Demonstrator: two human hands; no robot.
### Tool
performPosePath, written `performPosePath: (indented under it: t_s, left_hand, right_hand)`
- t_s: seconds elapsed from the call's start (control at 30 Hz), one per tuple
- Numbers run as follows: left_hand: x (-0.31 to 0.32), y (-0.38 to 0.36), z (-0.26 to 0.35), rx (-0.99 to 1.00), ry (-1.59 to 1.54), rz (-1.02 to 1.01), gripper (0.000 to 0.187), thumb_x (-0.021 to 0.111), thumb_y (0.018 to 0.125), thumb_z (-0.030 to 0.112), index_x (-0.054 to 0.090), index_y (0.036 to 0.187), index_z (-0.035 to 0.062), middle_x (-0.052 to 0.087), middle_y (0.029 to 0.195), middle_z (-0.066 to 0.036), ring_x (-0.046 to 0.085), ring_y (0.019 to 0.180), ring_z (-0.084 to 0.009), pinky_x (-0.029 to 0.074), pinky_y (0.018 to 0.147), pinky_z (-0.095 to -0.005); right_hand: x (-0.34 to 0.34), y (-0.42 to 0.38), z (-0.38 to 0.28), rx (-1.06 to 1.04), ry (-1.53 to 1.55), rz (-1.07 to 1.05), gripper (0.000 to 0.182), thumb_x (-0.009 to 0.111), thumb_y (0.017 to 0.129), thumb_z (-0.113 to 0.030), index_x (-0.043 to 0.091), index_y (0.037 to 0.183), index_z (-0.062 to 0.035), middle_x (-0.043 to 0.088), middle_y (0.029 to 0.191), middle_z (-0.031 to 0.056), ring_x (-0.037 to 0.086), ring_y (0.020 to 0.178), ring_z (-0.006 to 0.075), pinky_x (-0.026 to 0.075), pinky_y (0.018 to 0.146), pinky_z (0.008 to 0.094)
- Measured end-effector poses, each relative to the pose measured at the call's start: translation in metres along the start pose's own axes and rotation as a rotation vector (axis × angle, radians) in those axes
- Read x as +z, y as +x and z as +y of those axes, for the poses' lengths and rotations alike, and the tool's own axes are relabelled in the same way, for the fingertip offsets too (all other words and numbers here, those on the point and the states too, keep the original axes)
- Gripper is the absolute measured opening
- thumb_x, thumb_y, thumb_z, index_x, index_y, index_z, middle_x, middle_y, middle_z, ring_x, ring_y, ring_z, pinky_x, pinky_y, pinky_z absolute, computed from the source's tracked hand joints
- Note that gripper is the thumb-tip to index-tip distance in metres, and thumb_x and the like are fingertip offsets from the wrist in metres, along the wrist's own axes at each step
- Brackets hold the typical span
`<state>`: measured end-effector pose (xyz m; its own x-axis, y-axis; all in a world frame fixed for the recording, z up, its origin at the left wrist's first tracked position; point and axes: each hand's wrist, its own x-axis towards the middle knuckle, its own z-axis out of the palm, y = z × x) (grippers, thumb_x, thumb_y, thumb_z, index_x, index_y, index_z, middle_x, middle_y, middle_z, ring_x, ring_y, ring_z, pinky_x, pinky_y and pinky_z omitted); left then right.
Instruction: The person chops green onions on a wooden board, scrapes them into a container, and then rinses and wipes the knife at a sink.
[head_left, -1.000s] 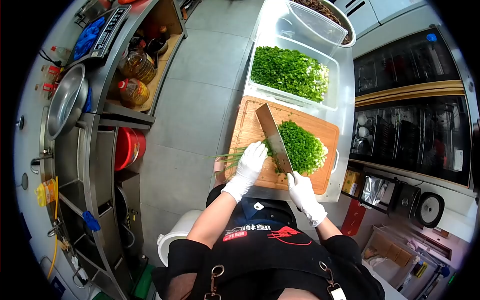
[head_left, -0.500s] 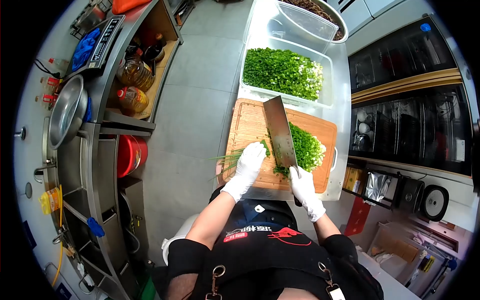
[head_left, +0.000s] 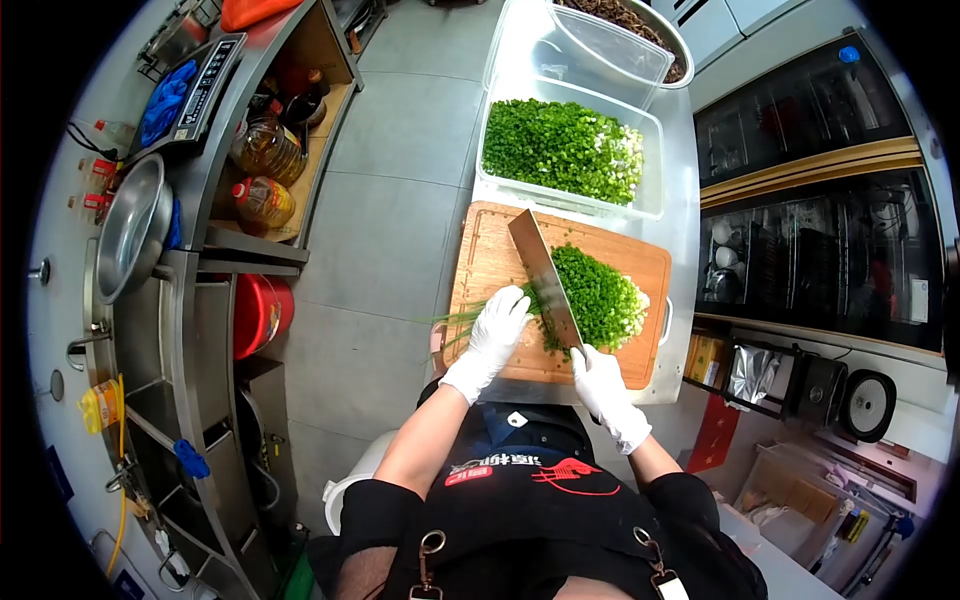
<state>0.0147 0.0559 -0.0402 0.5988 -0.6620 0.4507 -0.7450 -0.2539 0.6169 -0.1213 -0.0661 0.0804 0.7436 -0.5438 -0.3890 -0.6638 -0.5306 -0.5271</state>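
On a wooden cutting board (head_left: 490, 240), my white-gloved left hand (head_left: 497, 335) presses down a small bunch of green onions (head_left: 460, 317), its fingers closed over the stalks. The long green ends stick out to the left of that hand. My right hand (head_left: 602, 392), also gloved, grips a cleaver (head_left: 545, 275) at its handle, which the fingers mostly hide. The broad blade slants up and left, its lower part close to the left fingertips. Right of the blade lies a heap of chopped green onions (head_left: 600, 295), green with paler bits at its right edge.
Beyond the board stands a clear plastic container (head_left: 652, 185) filled with chopped green onions. A clear lid (head_left: 610, 45) and a metal bowl (head_left: 685, 50) of dark dried pieces sit behind it. Left across the floor are a shelf with oil bottles (head_left: 265, 203) and a red bucket (head_left: 262, 315).
The cleaver has tilted further left and its blade has come lower and nearer my left hand. My right hand has moved slightly left and down. The left hand has barely shifted.
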Motion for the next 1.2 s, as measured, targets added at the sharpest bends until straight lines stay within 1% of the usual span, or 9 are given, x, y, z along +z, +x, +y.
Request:
performPosePath:
  t_s: [0.3, 0.37, 0.57, 0.73, 0.9, 1.0, 1.07, 1.17, 1.2]
  left_hand:
    - [-0.002, -0.003, -0.005, 0.05, 0.075, -0.036, 0.029, 0.066, 0.078, 0.01, 0.064, 0.105, -0.0001, 0.062, 0.107, -0.015, 0.059, 0.108, -0.0325, 0.047, 0.095, -0.0419]
    - [-0.003, -0.001, -0.003, 0.054, 0.07, -0.039, 0.028, 0.065, 0.079, 0.01, 0.064, 0.105, -0.0001, 0.063, 0.106, -0.015, 0.059, 0.107, -0.0324, 0.047, 0.095, -0.0417]
    - [-0.001, -0.002, -0.003, 0.048, 0.064, -0.031, 0.026, 0.065, 0.08, 0.009, 0.064, 0.105, 0.0003, 0.063, 0.107, -0.015, 0.059, 0.107, -0.0321, 0.048, 0.094, -0.0415]
    - [-0.002, -0.003, -0.004, 0.051, 0.059, -0.033, 0.026, 0.064, 0.079, 0.008, 0.064, 0.104, 0.0005, 0.062, 0.108, -0.015, 0.058, 0.108, -0.0322, 0.048, 0.095, -0.0417]
    - [0.0, -0.005, -0.004, 0.037, 0.063, -0.036, 0.029, 0.063, 0.077, 0.007, 0.064, 0.105, 0.0002, 0.062, 0.108, -0.015, 0.058, 0.109, -0.0318, 0.047, 0.096, -0.0413]
    - [0.001, -0.006, -0.006, 0.041, 0.069, -0.034, 0.029, 0.063, 0.077, 0.007, 0.064, 0.105, 0.0, 0.062, 0.109, -0.015, 0.058, 0.11, -0.0316, 0.047, 0.096, -0.041]
    - [0.002, -0.003, -0.005, 0.04, 0.056, -0.024, 0.029, 0.063, 0.077, 0.007, 0.064, 0.105, 0.0, 0.062, 0.109, -0.015, 0.058, 0.11, -0.0314, 0.047, 0.096, -0.0409]
    - [0.0, -0.006, -0.005, 0.04, 0.058, -0.027, 0.029, 0.063, 0.078, 0.007, 0.064, 0.106, 0.0004, 0.062, 0.11, -0.014, 0.058, 0.11, -0.0313, 0.047, 0.096, -0.0409]
    - [0.0, -0.006, -0.005, 0.038, 0.065, -0.029, 0.029, 0.063, 0.078, 0.008, 0.064, 0.106, 0.0006, 0.062, 0.109, -0.014, 0.058, 0.11, -0.0313, 0.047, 0.096, -0.0409]
  right_hand:
    - [0.022, 0.02, -0.01, 0.065, -0.067, -0.014, 0.026, 0.05, 0.096, -0.022, 0.062, 0.091, 0.0002, 0.064, 0.078, 0.0268, 0.062, 0.075, 0.0445, 0.049, 0.069, 0.049]
    - [0.014, 0.019, -0.001, -0.034, 0.169, 0.052, 0.026, 0.052, 0.096, -0.021, 0.063, 0.095, 0.0018, 0.064, 0.08, 0.0267, 0.062, 0.076, 0.0436, 0.049, 0.068, 0.0465]
    - [-0.012, 0.002, -0.005, 0.123, 0.167, -0.037, 0.025, 0.053, 0.096, -0.021, 0.063, 0.097, 0.0016, 0.062, 0.078, 0.028, 0.062, 0.074, 0.0434, 0.048, 0.066, 0.0454]
    - [-0.007, -0.002, -0.008, -0.029, 0.002, -0.003, 0.024, 0.054, 0.095, -0.021, 0.063, 0.09, 0.0006, 0.062, 0.074, 0.0267, 0.062, 0.069, 0.0442, 0.048, 0.064, 0.0488]
    - [0.027, 0.019, -0.008, -0.029, -0.157, 0.045, 0.027, 0.05, 0.096, -0.023, 0.059, 0.082, -0.0023, 0.062, 0.069, 0.0252, 0.062, 0.067, 0.0443, 0.049, 0.063, 0.0517]
    - [0.028, 0.027, -0.014, -0.025, -0.133, 0.058, 0.027, 0.051, 0.096, -0.023, 0.061, 0.086, 0.0002, 0.063, 0.073, 0.0256, 0.063, 0.07, 0.0434, 0.05, 0.064, 0.0488]
    - [0.02, 0.027, -0.004, -0.008, 0.235, 0.074, 0.027, 0.052, 0.096, -0.022, 0.063, 0.092, 0.0031, 0.064, 0.078, 0.0268, 0.063, 0.074, 0.0426, 0.049, 0.066, 0.0452]
    - [0.004, 0.017, -0.006, 0.175, 0.287, -0.052, 0.028, 0.053, 0.095, -0.021, 0.063, 0.097, 0.0043, 0.064, 0.082, 0.0278, 0.063, 0.077, 0.0425, 0.049, 0.068, 0.0432]
    - [0.006, 0.014, -0.002, 0.102, 0.23, -0.016, 0.027, 0.053, 0.096, -0.022, 0.063, 0.097, 0.0032, 0.063, 0.08, 0.0279, 0.062, 0.076, 0.0434, 0.048, 0.067, 0.0444]
